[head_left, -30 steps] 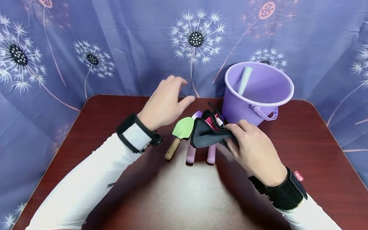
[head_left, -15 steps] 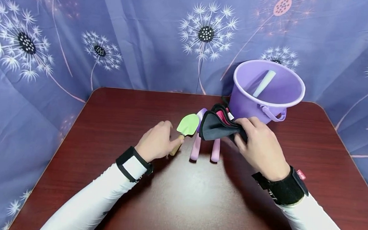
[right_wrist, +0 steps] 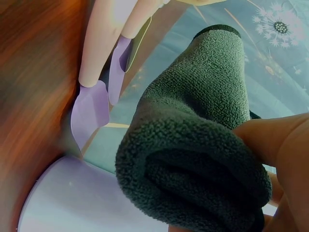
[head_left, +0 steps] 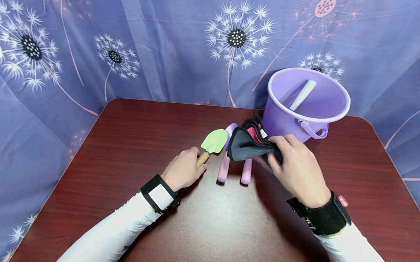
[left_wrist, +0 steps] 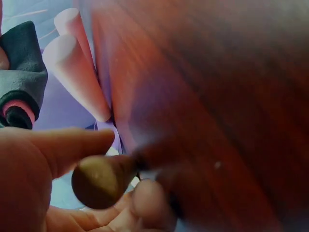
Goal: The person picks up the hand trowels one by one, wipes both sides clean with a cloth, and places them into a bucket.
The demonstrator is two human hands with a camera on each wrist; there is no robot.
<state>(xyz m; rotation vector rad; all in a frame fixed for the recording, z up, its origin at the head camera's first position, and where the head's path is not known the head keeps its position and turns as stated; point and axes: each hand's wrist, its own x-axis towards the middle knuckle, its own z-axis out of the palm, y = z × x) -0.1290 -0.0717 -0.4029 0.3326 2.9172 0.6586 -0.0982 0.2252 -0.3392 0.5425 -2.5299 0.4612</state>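
My left hand (head_left: 184,168) grips the wooden handle of a small trowel (head_left: 214,141) with a light green blade. Seen end-on in the left wrist view, the round handle end (left_wrist: 98,182) lies between thumb and fingers. My right hand (head_left: 300,168) pinches a folded dark grey cloth (head_left: 244,145) with black edging and a pink inner side. Its fuzzy surface fills the middle of the right wrist view. Two purple-bladed hand tools with pale pink handles (head_left: 223,168) lie side by side on the table, partly hidden under the cloth in the head view.
A purple bucket (head_left: 279,120) stands at the back right of the dark red table (head_left: 143,124), a pale handle (head_left: 303,95) leaning inside it. Behind the table hangs a blue curtain (head_left: 171,47) with dandelion prints.
My left hand has come down and back from above the table and taken hold of the trowel's handle. The right hand keeps the cloth almost still, as the head view shifts slightly.
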